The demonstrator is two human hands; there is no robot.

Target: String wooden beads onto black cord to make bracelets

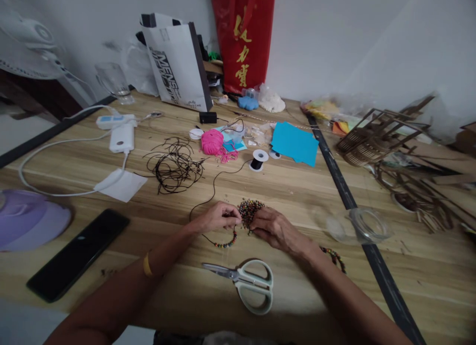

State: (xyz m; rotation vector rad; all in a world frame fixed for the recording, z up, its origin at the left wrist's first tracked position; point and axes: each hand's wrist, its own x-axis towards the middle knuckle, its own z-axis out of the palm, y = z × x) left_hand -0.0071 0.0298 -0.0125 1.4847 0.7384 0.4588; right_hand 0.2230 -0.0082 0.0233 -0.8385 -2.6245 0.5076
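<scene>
Between thumb and fingers my left hand (220,217) pinches the black cord (212,186), which runs back to a spool (258,160). Below that hand hangs a curved row of strung colored beads (226,244) near the tabletop. My right hand (272,227) rests at the right side of a pile of small loose beads (248,208), its fingers bent down among them. Whether a bead is between those fingertips is hidden. Scissors (245,281) with pale handles lie in front of both hands. A finished-looking beaded strand (335,258) lies partly behind my right forearm.
Tangled black cords (176,166), pink yarn (212,142) and blue sheets (295,143) lie farther back. A black phone (79,255) and a purple object (33,221) are at left. A clear round container (369,225) and a woven basket (359,144) stand at right.
</scene>
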